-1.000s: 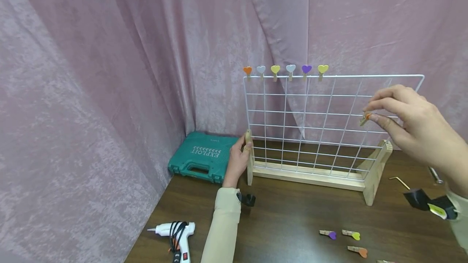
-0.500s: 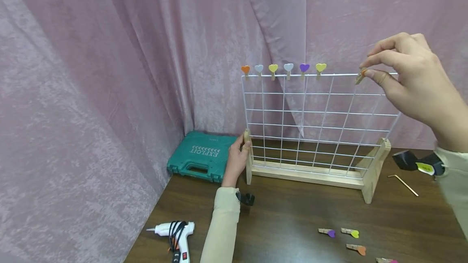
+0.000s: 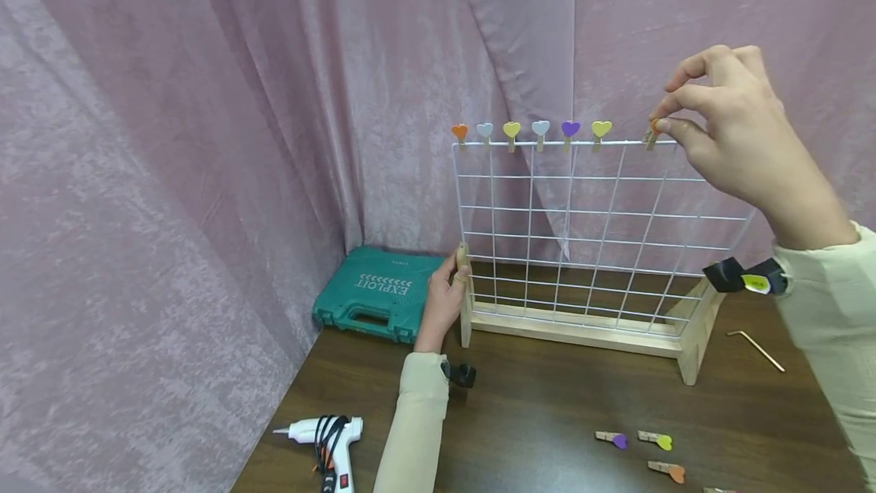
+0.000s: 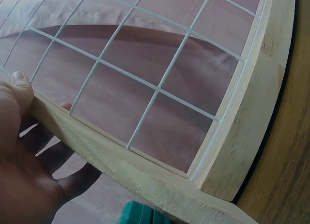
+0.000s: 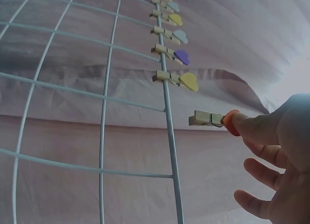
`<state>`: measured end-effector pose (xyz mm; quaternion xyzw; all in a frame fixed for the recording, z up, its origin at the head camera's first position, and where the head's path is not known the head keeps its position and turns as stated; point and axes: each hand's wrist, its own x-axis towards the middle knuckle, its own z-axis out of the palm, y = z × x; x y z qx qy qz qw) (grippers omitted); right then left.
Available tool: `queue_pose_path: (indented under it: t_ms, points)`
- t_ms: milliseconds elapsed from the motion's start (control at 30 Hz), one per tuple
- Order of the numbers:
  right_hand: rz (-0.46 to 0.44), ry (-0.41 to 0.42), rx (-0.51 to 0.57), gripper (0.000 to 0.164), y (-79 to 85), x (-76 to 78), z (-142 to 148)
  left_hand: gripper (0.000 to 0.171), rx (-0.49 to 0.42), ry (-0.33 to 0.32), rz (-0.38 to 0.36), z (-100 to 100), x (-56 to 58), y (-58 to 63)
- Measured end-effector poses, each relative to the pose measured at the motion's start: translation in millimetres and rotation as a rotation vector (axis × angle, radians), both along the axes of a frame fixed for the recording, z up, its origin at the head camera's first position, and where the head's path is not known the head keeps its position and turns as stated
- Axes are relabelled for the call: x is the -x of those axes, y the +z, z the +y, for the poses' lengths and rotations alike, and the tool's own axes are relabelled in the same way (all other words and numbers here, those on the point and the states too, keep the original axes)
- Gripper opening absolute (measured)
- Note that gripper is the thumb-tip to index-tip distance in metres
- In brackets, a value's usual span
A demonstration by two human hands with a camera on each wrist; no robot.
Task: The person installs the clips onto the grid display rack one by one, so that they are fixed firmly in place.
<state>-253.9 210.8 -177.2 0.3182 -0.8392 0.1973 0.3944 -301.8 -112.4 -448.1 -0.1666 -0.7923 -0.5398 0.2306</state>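
Observation:
A white wire grid (image 3: 582, 211) stands upright in a wooden stand (image 3: 582, 331). Along its top wire sits a row of several heart clothespins, among them a purple one (image 3: 571, 130) and a yellow one (image 5: 188, 81) at the row's right end. My right hand (image 3: 735, 124) pinches an orange-heart clothespin (image 5: 210, 119) between thumb and forefinger. In the right wrist view that clothespin is apart from the top wire, its wooden end pointing at it. My left hand (image 3: 446, 299) grips the stand's left upright (image 4: 92, 141), the thumb in front and the other fingers behind.
Loose heart clothespins lie at the front: purple (image 3: 611, 439), yellow (image 3: 655, 440) and orange (image 3: 667, 471). A bent hex key (image 3: 756, 350) lies right of the stand. To the left are a green tool case (image 3: 383, 291) and a white glue gun (image 3: 328, 440). A pink curtain (image 3: 411, 59) hangs behind.
My right hand has risen with the orange-heart clothespin from in front of the grid to its top wire, then shifted left towards the row. My left hand has stayed on the upright.

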Motion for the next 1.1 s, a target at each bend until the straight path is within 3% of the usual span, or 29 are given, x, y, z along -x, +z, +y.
queue_pose_path:
  t_ms: [100,333,633,833,967,1100]
  points:
    - [-0.027,-0.022,-0.016,0.004,3.1,4.5,-0.7,0.037,0.006,-0.009,0.02,1.4,-6.9,9.6]
    - [-0.086,-0.047,-0.025,0.004,4.9,12.4,-4.8,0.042,0.02,-0.002,0.007,-3.9,12.3,-15.9]
    - [-0.128,-0.075,-0.054,0.005,5.5,17.7,-9.9,0.04,0.015,-0.006,0.022,-0.7,11.7,-15.9]
    - [-0.154,-0.084,-0.08,0.005,1.6,19.7,-9.2,0.044,0.012,-0.021,-0.009,0.2,10.8,-17.1]
    - [-0.171,-0.084,-0.082,0.005,1.6,19.9,-9.9,0.044,0.002,-0.034,-0.012,0.7,8.9,-12.9]
    - [-0.24,-0.098,-0.076,0.007,2.4,18.2,-10.0,0.042,0.0,-0.039,-0.002,2.4,-3.6,4.4]
